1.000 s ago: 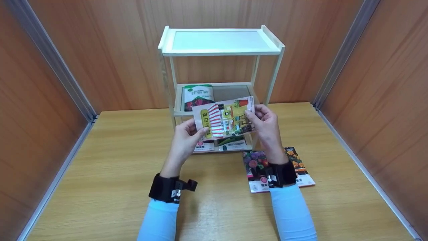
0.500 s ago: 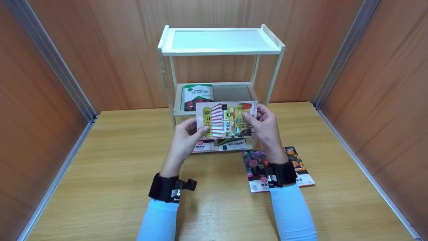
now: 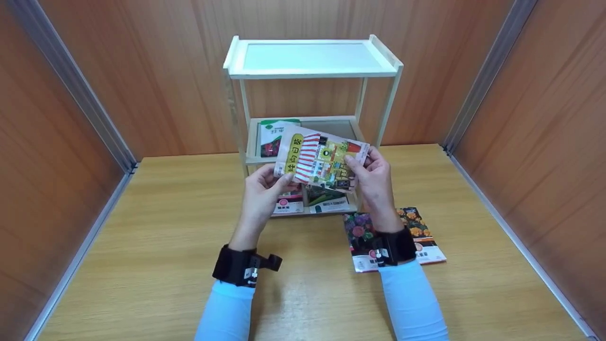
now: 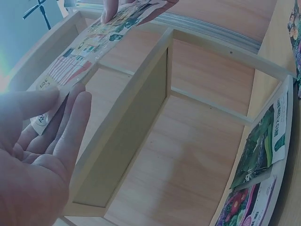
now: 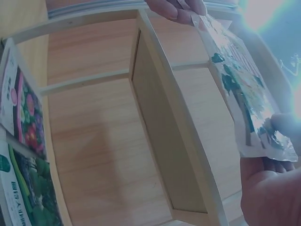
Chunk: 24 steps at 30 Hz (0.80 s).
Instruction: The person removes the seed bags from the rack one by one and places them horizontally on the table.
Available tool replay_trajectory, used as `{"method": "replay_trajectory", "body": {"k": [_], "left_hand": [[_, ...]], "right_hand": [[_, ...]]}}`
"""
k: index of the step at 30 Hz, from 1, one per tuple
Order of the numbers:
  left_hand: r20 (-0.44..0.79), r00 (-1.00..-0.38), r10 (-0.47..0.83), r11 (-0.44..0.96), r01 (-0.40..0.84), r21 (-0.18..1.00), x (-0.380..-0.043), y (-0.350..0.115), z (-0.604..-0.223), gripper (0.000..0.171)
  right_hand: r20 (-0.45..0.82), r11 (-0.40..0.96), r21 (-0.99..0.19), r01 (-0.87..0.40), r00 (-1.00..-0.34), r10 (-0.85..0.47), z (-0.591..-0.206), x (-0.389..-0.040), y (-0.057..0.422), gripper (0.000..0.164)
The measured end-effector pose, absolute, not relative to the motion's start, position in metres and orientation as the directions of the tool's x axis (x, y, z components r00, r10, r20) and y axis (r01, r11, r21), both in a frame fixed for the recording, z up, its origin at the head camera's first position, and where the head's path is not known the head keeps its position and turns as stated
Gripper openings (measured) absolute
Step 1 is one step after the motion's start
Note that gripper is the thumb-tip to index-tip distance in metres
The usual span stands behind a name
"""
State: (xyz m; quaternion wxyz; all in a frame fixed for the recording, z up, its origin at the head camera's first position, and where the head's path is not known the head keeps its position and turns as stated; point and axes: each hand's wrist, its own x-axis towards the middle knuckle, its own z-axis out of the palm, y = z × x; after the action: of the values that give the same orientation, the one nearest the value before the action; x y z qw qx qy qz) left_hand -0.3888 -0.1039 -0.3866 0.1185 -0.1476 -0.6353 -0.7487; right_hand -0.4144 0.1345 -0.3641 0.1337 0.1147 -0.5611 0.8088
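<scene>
A flat seed packet (image 3: 326, 161) with a striped awning and a yellow label is held up in front of the small shelf rack. My left hand (image 3: 258, 196) pinches its left end, thumb on the printed face and fingers behind. At the opposite end my right hand (image 3: 376, 184) grips it the same way. The packet slants, left end higher than right, and partly covers a green-topped packet (image 3: 271, 142) on the middle shelf. In the right wrist view the held packet (image 5: 240, 80) reflects bright light; both hands show on it in the left wrist view too.
The pale wooden rack (image 3: 312, 75) has three tiers. Its bottom shelf bears a flower packet (image 3: 289, 206) and a green vegetable packet (image 3: 329, 203). On the table, a purple-flower packet (image 3: 358, 232) and an orange-flower packet (image 3: 419, 227) lie partly under my right forearm. Wood-grain walls enclose the table.
The held packet has turned from right end higher, through level, to left end higher. It now overlaps the green-topped packet more. Both hands keep their grip and have shifted only slightly.
</scene>
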Motion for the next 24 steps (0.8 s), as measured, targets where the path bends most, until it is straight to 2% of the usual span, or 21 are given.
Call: {"method": "replay_trajectory", "body": {"k": [5, 8, 16, 20, 24], "left_hand": [[0.354, -0.935, 0.025, -0.135, 0.348, 0.928, -0.388, -0.106, -0.386, 0.032], [0.331, -0.942, 0.051, -0.137, 0.322, 0.937, -0.388, -0.108, -0.386, 0.031], [0.319, -0.939, 0.130, -0.109, 0.306, 0.946, -0.382, -0.109, -0.377, 0.028], [0.329, -0.935, 0.132, -0.097, 0.318, 0.943, -0.380, -0.109, -0.376, 0.028], [0.339, -0.936, 0.099, -0.117, 0.327, 0.938, -0.389, -0.109, -0.387, 0.039]], "right_hand": [[0.388, -0.339, -0.854, -0.395, -0.917, 0.092, -0.364, -0.414, 0.138, 0.022], [0.420, -0.320, -0.848, -0.423, -0.904, 0.081, -0.364, -0.415, 0.141, 0.021], [0.441, -0.097, -0.895, -0.435, -0.896, -0.055, -0.363, -0.416, 0.155, 0.025], [0.436, -0.026, -0.900, -0.435, -0.898, -0.055, -0.361, -0.414, 0.156, 0.022], [0.446, -0.030, -0.895, -0.445, -0.895, -0.015, -0.361, -0.414, 0.154, 0.021]]}}
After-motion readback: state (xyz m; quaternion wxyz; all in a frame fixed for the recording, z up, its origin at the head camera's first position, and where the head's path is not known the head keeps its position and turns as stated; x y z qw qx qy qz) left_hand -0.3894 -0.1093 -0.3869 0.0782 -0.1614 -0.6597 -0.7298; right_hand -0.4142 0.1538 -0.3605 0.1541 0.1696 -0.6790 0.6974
